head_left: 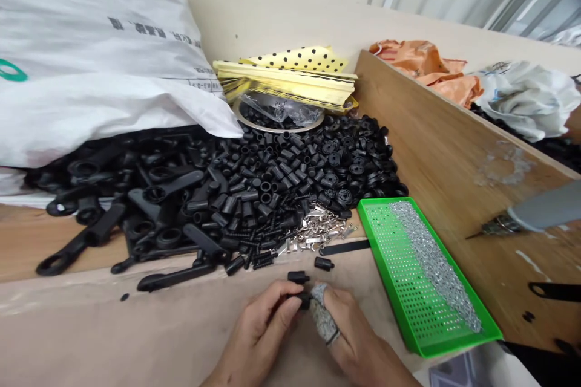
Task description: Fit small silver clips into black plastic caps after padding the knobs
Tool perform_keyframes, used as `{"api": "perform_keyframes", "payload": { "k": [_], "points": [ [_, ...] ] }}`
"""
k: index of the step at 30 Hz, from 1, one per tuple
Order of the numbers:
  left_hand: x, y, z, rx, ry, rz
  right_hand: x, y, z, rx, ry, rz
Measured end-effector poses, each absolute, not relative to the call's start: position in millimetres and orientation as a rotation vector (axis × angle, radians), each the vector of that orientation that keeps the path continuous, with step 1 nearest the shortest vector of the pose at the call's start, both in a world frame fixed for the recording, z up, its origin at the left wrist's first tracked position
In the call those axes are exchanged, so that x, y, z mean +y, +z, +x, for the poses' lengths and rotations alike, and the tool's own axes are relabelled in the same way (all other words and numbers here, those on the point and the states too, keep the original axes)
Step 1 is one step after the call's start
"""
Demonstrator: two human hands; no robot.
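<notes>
My left hand (267, 328) pinches a short black plastic cylinder (305, 300) between thumb and forefinger. At the cylinder's right end, the closed fingers of my right hand (339, 325) grip its narrow tip; grey wrapping covers a finger or two there. Whether something small sits in those right fingers is hidden. Just beyond my hands, two similar black cylinders with narrow tips lie on the brown work surface, a near one (297, 277) and a farther one (324, 263). Behind them spreads a heap of black cylinders (267, 187) beside small metal clips (320, 227) and black screw-like parts (254, 242).
A green perforated tray (390, 290) of small silvery parts stands at right. Beyond it a power driver (535, 211) points its bit left by a wooden divider (408, 127). Black handles (167, 217) and a white sack (100, 60) fill the left; black discs (349, 157) lie behind.
</notes>
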State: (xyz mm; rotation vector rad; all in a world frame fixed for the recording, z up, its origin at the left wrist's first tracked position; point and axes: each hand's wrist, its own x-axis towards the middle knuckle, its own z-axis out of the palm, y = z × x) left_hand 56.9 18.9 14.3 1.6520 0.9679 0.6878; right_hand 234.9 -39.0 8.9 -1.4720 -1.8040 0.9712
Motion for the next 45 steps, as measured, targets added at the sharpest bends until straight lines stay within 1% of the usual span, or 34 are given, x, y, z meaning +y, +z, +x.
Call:
{"api": "perform_keyframes", "payload": {
  "k": [4,6,12,17,19,23,27,30,32,35,37,40,45],
  "points": [
    [21.4,15.4,52.4,0.815,0.823,1.929,-43.2,5.5,234.7,-1.536,1.238,-1.517],
    [23.4,15.7,51.4,0.737,0.844,2.012,-44.0,5.7,235.3,-1.496,1.304,-1.505],
    [26.2,14.3,52.3,0.614,0.847,2.069,-46.3,3.6,241.5,-1.530,1.188,-1.497],
    [25.8,13.5,51.9,0.504,0.908,2.168,-31.4,5.3,228.9,-1.010,1.580,-1.362],
    [25.8,15.0,50.9,0.516,0.941,2.198,-27.8,4.9,223.4,-0.890,1.636,-1.294],
    [26.0,21.0,47.8,0.719,0.903,2.048,-27.6,11.1,221.4,-1.081,1.510,-1.242],
    [26.2,24.9,45.8,0.914,0.771,1.798,-32.0,26.4,227.7,-1.326,1.339,-1.377],
    [25.3,24.2,45.9,0.958,0.707,1.748,-35.6,29.1,231.4,-1.390,1.244,-1.473],
    [24.4,22.9,46.0,0.914,0.734,1.792,-36.3,23.7,230.8,-1.303,1.280,-1.478],
    [23.3,21.1,46.8,0.726,0.806,1.913,-34.5,10.6,224.5,-0.980,1.513,-1.362],
    [22.2,20.2,48.2,0.633,0.858,1.956,-33.2,3.4,219.6,-0.807,1.604,-1.284],
    [19.2,19.1,50.7,0.676,0.922,1.926,-34.2,-1.2,216.8,-0.824,1.535,-1.297],
    [15.3,21.1,50.5,0.827,0.926,1.843,-40.7,6.3,222.2,-1.133,1.328,-1.464]
  ]
}}
